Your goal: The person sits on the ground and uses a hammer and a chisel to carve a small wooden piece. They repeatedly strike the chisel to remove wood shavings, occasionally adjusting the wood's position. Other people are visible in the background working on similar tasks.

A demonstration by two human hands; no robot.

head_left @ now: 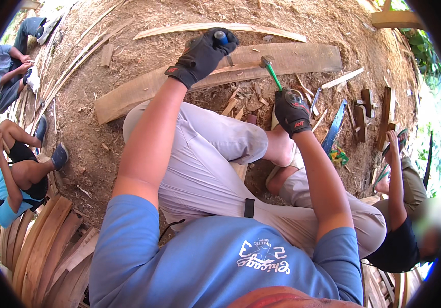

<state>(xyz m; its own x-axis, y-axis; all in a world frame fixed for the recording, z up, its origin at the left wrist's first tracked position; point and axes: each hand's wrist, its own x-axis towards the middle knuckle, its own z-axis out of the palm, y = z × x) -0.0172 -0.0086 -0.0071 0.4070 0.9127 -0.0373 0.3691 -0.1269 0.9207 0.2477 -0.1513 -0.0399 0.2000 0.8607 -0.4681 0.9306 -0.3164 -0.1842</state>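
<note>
My left hand (202, 57), in a black glove, is closed around the blue handle of a chisel (221, 37). The chisel stands over a long, slightly curved wooden plank (302, 57) lying on the ground; a bit of its shaft shows below my fingers, but I cannot tell whether its tip touches the wood. My right hand (292, 112), also gloved in black, grips a hammer (273, 75) by its green handle. The hammer's metal head rests on or just above the plank, to the right of the chisel. A lighter, cut strip runs along the plank between them.
A thin pale strip (220, 26) lies beyond the plank. To the right are a blue handsaw (335, 126) and several dark wood blocks (386, 115). Curved boards (41, 241) are stacked at lower left. People sit at left and right. Wood chips cover the ground.
</note>
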